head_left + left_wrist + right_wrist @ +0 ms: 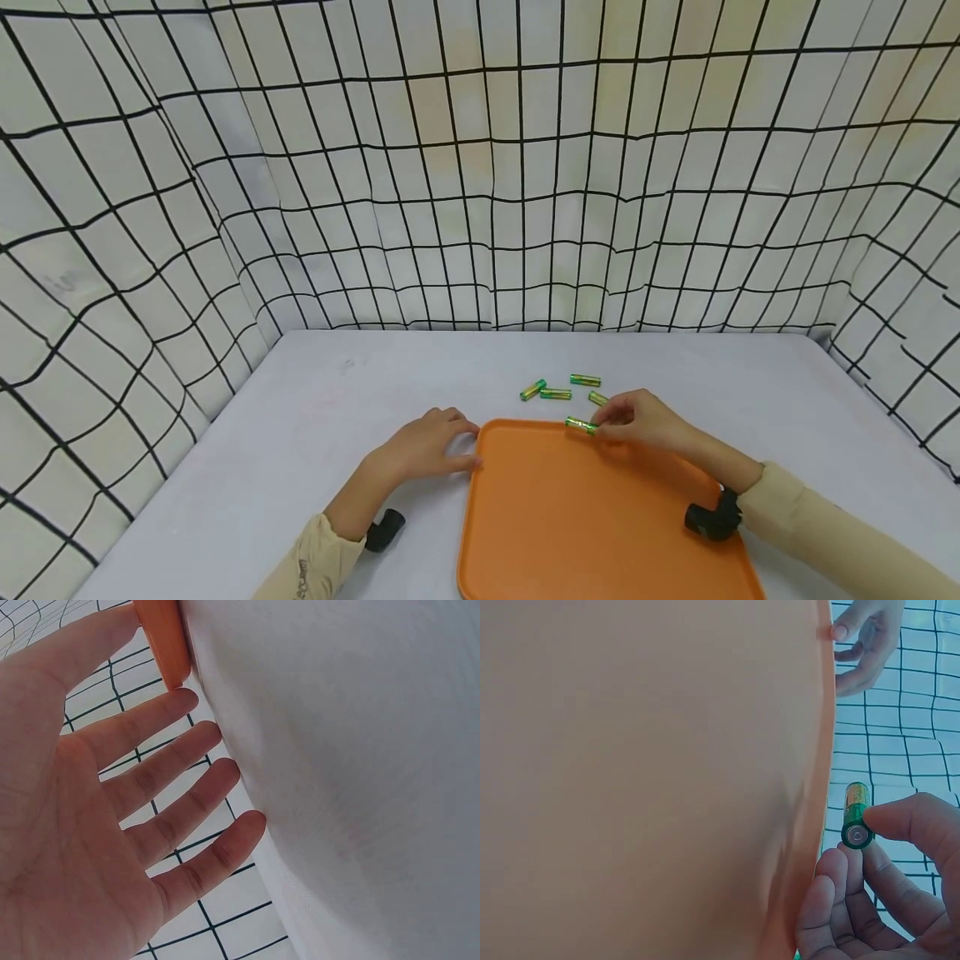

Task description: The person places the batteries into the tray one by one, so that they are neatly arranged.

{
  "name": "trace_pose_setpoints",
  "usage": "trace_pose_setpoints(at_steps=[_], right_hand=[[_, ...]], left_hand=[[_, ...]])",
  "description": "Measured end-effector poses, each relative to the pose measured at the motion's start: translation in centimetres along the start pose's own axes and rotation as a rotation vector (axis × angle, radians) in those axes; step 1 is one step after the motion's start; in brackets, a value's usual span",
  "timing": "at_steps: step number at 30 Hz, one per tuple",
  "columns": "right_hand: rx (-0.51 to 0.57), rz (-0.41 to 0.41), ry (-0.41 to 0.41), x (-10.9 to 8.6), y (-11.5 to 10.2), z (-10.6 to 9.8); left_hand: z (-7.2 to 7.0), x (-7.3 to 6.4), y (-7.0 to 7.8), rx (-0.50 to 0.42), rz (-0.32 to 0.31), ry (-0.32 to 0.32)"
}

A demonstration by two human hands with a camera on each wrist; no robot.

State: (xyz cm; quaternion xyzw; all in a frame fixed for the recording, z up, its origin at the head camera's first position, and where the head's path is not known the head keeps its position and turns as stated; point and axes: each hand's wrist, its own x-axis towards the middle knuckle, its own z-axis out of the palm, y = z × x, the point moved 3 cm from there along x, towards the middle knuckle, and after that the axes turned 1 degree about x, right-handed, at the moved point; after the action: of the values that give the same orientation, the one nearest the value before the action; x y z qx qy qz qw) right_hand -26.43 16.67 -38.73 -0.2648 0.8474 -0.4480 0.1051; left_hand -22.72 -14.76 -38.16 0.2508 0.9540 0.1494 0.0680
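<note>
My right hand (637,421) pinches a green-and-gold battery (580,425) between thumb and fingers, over the far rim of the orange tray (600,533). In the right wrist view one flat end of that battery (857,817) faces the camera. My left hand (431,446) is at the tray's left side near the far corner, thumb right at the rim. The left wrist view shows its fingers (161,765) spread and nearly straight, fingertips against the white tabletop. Beyond the tray several more batteries (556,393) lie loose, one (597,399) partly hidden by my right hand.
The white table (375,375) reaches back to a white wall with a black grid (487,167), which also runs along both sides. Dark wrist devices (714,515) sit at both sleeve cuffs, the right one above the tray.
</note>
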Motion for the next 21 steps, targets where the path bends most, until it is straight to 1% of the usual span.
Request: trace_pose_setpoints(at_steps=[7, 13, 17, 21], right_hand=[[0.026, -0.004, -0.027, 0.4, -0.7, 1.0], [0.043, -0.001, -0.058, 0.8, -0.6, 1.8], [0.063, -0.023, -0.074, 1.0, -0.8, 2.5], [0.071, -0.011, -0.082, 1.3, -1.2, 3.2]], left_hand=[[-0.1, -0.1, 0.0, 0.011, 0.010, 0.001], [0.1, -0.1, -0.2, 0.028, 0.010, 0.005], [0.1, -0.1, -0.3, 0.027, 0.014, 0.005], [0.2, -0.1, -0.3, 0.031, 0.012, 0.004]])
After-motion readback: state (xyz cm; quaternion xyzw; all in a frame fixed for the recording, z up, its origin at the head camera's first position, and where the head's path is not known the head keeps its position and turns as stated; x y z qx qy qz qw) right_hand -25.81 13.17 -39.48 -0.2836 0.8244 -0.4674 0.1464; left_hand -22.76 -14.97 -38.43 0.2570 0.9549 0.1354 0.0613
